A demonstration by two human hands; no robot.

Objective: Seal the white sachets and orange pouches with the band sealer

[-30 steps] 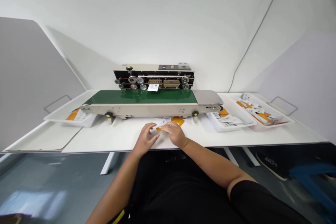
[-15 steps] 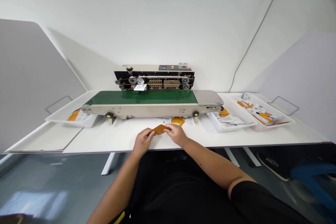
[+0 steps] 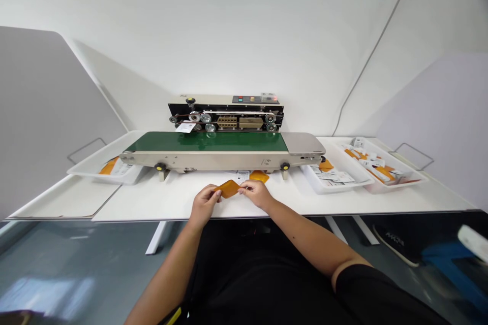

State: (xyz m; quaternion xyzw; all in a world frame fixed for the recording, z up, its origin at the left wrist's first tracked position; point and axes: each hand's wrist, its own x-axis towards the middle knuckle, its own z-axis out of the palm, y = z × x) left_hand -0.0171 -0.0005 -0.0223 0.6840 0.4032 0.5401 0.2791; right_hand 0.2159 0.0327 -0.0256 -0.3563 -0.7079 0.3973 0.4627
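Observation:
A small orange packet point(image 3: 229, 189) is stretched between my two hands, just above the table's front part. My left hand point(image 3: 205, 201) pinches its left end and my right hand point(image 3: 255, 194) pinches its right end. Behind it, another orange packet point(image 3: 259, 176) and a white printed packet point(image 3: 242, 176) lie partly under the conveyor's front side. At the back stands a band sealing machine point(image 3: 229, 114) with a green conveyor belt point(image 3: 213, 141). A white packet point(image 3: 186, 127) sticks out of the sealer's left end, over the belt.
On the left is a white plastic tray point(image 3: 131, 176) with orange and white packets. Two more trays, one nearer point(image 3: 324, 187) and one farther right point(image 3: 414, 180), hold several packets. A person's shoe point(image 3: 396, 244) and a blue stool point(image 3: 450, 269) show at the lower right.
The white packet in the sealer has travelled left along the machine. The orange packet in my hands has turned to show more of its face. A pale blurred object has appeared at the right edge.

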